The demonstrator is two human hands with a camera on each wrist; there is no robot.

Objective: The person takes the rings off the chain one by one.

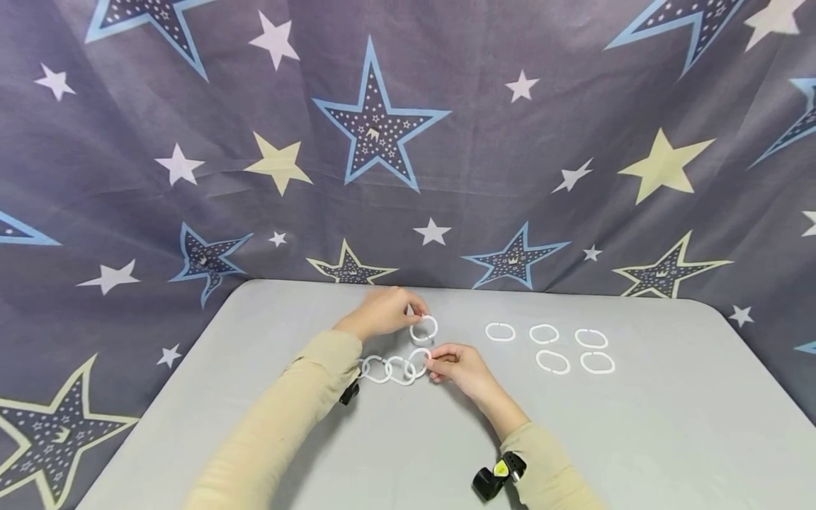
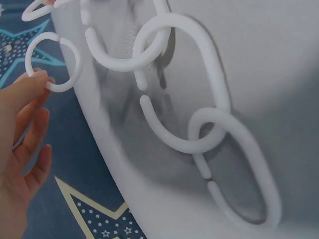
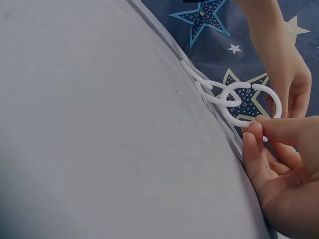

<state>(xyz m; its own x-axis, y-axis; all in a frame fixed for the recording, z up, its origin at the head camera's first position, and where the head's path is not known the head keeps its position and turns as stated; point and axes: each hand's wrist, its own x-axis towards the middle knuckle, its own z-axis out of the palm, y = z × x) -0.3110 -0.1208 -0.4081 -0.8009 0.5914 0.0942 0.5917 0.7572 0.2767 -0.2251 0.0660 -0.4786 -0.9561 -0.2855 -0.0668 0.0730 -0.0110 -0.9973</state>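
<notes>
My left hand (image 1: 385, 310) pinches a single white plastic link (image 1: 436, 327) between thumb and finger, above the table's far side. In the left wrist view, this link (image 2: 77, 64) shows a small gap at its top. A chain of joined white links (image 1: 387, 369) extends leftward, partly hidden by the left forearm. My right hand (image 1: 464, 368) pinches the chain's end link (image 1: 418, 349), nearer to me than the single link. That end link (image 3: 279, 102) also has a gap, seen in the right wrist view. Single link and chain look apart.
Several loose white links (image 1: 500, 341) lie on the grey table (image 1: 688, 397) to the right of my hands. Behind the table's far edge hangs a dark curtain (image 1: 472, 184) printed with stars.
</notes>
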